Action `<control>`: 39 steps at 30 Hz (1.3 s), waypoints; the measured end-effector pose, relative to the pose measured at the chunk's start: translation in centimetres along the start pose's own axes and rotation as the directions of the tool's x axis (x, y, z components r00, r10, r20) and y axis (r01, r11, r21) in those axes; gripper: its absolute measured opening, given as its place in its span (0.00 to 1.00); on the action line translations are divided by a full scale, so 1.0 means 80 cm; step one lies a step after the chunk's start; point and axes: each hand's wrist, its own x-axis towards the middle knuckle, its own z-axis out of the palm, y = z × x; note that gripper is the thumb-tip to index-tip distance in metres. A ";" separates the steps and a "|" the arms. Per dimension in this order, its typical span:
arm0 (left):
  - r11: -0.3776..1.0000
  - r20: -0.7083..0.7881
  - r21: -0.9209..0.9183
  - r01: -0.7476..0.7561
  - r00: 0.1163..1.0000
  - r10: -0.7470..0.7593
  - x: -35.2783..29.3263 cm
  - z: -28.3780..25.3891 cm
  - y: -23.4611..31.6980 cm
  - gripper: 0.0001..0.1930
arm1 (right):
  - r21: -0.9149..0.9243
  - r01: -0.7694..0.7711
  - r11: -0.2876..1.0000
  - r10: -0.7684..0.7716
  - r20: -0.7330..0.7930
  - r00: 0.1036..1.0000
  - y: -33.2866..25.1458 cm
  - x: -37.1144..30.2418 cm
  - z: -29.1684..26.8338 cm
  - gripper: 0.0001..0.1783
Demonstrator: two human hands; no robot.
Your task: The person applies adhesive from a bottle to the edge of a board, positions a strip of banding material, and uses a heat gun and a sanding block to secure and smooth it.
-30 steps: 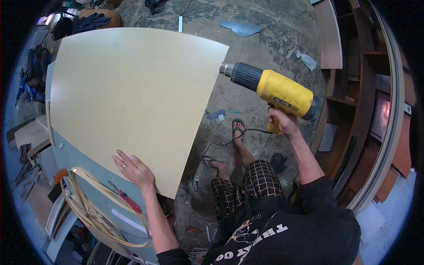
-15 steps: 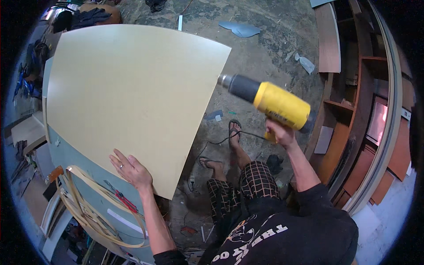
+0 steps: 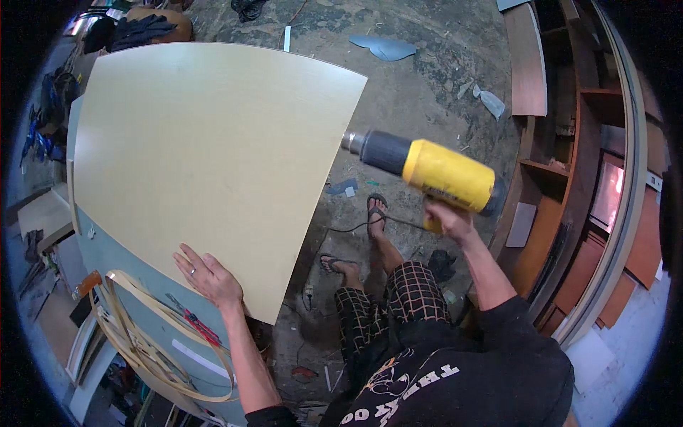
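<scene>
A large pale wood-look panel (image 3: 206,149) with a curved far edge lies on a blue-grey worktable (image 3: 121,245). My left hand (image 3: 213,277) rests flat on the panel near its lower left edge, fingers stretched out, a ring on one finger. My right hand (image 3: 449,219) is closed round the handle of a yellow and black heat gun (image 3: 448,174). The gun's metal nozzle points left, right by the panel's right edge; whether it touches cannot be told. A dark cord hangs from the handle toward the floor.
Coiled pale edge-banding strip (image 3: 131,334) and red-handled pliers (image 3: 199,327) lie on the table's near left. Wooden shelving (image 3: 548,192) stands along the right. Scraps, including a blue-grey piece (image 3: 384,48) and a plastic bag (image 3: 489,102), litter the concrete floor.
The heat gun in my right hand has moved slightly nearer and left along the panel's right edge. My left hand stays flat on the panel.
</scene>
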 end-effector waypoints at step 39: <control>1.000 0.003 -0.006 -0.008 1.000 0.008 -0.002 0.004 -0.005 0.30 | -0.380 0.214 0.900 -0.211 0.049 0.976 -0.003 0.011 -0.014 0.04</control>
